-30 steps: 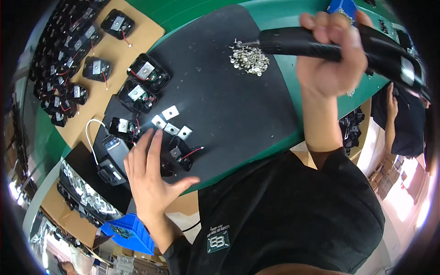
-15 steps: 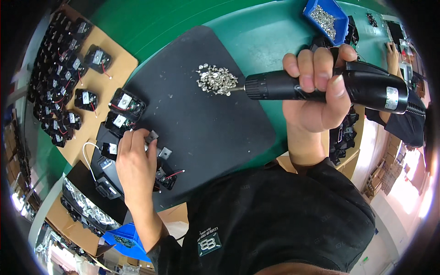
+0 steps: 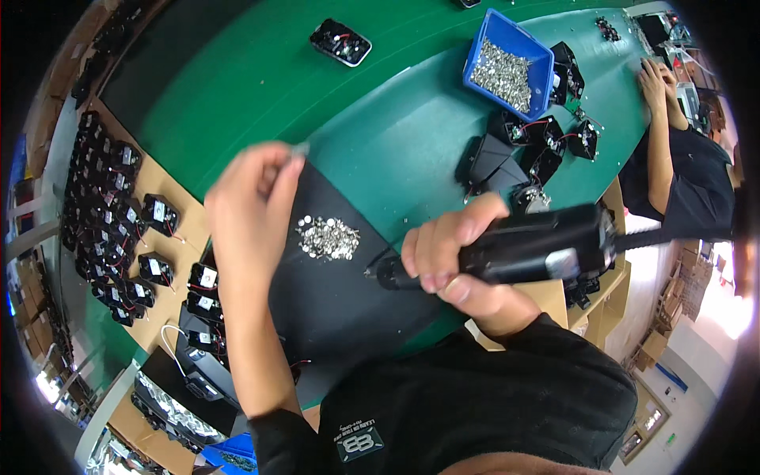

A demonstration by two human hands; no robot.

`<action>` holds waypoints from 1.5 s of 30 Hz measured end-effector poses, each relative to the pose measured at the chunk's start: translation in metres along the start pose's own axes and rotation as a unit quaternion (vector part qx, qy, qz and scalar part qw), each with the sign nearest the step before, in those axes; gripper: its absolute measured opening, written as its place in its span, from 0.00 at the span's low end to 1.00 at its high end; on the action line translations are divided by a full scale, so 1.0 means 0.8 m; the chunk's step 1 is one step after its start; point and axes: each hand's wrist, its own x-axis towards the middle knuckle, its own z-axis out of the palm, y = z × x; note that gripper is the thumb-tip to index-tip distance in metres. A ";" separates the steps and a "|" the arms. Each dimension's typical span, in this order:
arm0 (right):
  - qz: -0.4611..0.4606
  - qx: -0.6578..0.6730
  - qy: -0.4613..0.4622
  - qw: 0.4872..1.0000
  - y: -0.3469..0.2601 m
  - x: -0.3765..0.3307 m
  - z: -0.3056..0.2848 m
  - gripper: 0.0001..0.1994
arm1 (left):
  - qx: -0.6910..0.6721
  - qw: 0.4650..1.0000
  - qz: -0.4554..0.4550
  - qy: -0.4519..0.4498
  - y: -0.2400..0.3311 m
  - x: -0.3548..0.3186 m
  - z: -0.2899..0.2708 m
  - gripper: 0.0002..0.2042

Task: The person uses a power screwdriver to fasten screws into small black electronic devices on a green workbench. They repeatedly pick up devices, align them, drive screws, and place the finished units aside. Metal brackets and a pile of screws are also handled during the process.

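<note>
My left hand (image 3: 255, 194) is raised over the upper left part of the black mat (image 3: 336, 305). Thumb and forefinger pinch a small grey piece (image 3: 301, 149), blurred, perhaps metal. In my right hand (image 3: 451, 249) is a black electric screwdriver (image 3: 526, 245), its bit pointing left and down over the mat. The bit is near the pile of silver screws (image 3: 328, 239), apart from it. Left of my left forearm, several black housings (image 3: 204, 304) with pale metal plates stand in a row, partly hidden by the arm.
A tan board (image 3: 186, 207) at left carries many black housings. At the back, a blue bin (image 3: 541, 75) holds screws, with black parts (image 3: 492, 162) beside it. One housing (image 3: 340, 43) lies on the green surface (image 3: 261, 103). A co-worker's arm (image 3: 659, 158) shows at far right.
My left hand has risen away from the row of housings, carrying the small grey piece. The screwdriver has moved down and left, its bit away from the screws. The view has shifted.
</note>
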 end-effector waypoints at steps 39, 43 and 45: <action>0.003 0.010 -0.023 1.000 0.008 -0.002 0.003 0.22 | 0.019 1.000 -0.009 0.020 -0.016 0.015 -0.042 0.11; -0.033 0.016 0.023 0.999 0.008 -0.007 0.001 0.22 | 0.068 0.983 -0.167 -0.031 -0.013 -0.091 -0.061 0.12; -0.035 0.021 0.045 0.998 0.014 -0.003 0.008 0.23 | 0.137 0.983 -0.102 -0.060 -0.035 -0.132 -0.061 0.15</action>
